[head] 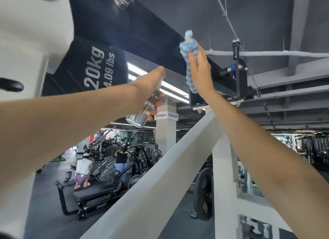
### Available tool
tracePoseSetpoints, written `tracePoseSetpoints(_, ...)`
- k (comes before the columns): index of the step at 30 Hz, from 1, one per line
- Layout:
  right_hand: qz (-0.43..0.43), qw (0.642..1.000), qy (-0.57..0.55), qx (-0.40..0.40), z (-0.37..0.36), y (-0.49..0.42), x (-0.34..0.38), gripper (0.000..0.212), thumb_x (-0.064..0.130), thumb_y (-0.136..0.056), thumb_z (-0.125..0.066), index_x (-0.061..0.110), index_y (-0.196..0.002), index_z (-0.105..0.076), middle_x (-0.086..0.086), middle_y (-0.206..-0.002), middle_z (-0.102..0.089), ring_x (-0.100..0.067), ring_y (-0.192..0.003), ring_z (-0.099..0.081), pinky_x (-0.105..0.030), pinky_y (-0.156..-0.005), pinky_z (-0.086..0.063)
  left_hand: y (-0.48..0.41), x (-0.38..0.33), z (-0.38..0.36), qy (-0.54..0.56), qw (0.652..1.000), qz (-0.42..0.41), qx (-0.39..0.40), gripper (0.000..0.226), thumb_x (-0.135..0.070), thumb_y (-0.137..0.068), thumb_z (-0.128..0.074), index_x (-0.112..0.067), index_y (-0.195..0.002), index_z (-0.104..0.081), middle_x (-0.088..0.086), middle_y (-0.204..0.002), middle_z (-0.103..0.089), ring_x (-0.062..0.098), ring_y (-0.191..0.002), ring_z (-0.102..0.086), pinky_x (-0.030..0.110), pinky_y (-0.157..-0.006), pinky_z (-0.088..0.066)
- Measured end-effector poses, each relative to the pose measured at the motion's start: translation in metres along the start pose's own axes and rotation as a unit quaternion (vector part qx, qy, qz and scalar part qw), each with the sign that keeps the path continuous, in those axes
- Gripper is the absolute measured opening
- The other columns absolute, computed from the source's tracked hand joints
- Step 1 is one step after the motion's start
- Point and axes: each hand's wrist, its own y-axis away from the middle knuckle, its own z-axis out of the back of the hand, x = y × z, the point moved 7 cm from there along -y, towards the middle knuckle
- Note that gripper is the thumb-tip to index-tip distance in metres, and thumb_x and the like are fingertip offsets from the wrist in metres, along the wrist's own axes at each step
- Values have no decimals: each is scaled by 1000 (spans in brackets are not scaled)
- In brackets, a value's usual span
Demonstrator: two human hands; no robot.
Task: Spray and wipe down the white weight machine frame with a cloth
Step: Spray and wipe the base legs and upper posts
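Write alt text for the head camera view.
The right hand holds a blue-and-white cloth up at a black overhead bracket while the left hand grips a clear spray bottle. A white frame beam slants beneath, gym machines behind.

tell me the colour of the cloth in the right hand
The cloth is blue-and-white striped, seen best in the head view.

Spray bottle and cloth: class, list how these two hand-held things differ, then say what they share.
The spray bottle is clear and cylindrical; the cloth is blue-and-white and bunched. The bottle sits lower, gripped in the left hand; the cloth is raised higher, held in the right hand. Both are held aloft, one per hand.
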Motion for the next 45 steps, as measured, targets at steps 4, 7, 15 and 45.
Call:
tracePoseSetpoints(4, -134, 986, 58, -77, 24, -2, -51, 37, 26, -102, -39, 2, -127, -52, -15, -122, -58, -27, -115, -53, -20, -89, -35, -5, -4, -27, -29, 999, 6, 18, 39, -47, -96, -40, -15, -75, -48, -2, -41, -48, 14, -35, -46, 20, -46, -46)
tracePoseSetpoints(7, -43, 991, 74, -101, 19, 4, -25, 30, 25, -99, -45, -1, -105, -60, -13, -98, -65, -25, -93, -60, -28, -82, -45, -4, -18, -39, -9, 999, -22, 26, 39, -47, -97, -41, -16, -74, -48, -3, -42, -48, 10, -30, -45, 17, -39, -44)
tracePoseSetpoints(15, 35, 925, 367, -92, 96, -2, -39, 33, 13, -94, -49, 8, -127, -54, -9, -128, -55, -25, -119, -49, -28, -95, -35, -6, -20, -56, -22, 996, -12, 84, 48, -52, -95, -39, -14, -67, -47, 2, -54, -51, 17, -42, -46, 24, -52, -44)
tracePoseSetpoints(45, -227, 955, 187, -19, 130, 13, -126, 45, 32, -99, -45, 3, -133, -39, -14, -129, -53, -27, -116, -53, -29, -94, -41, -18, 3, -106, -36, 984, 20, 176, 56, -56, -96, -35, -13, -62, -42, 1, -45, -48, 16, -33, -44, 25, -50, -41)
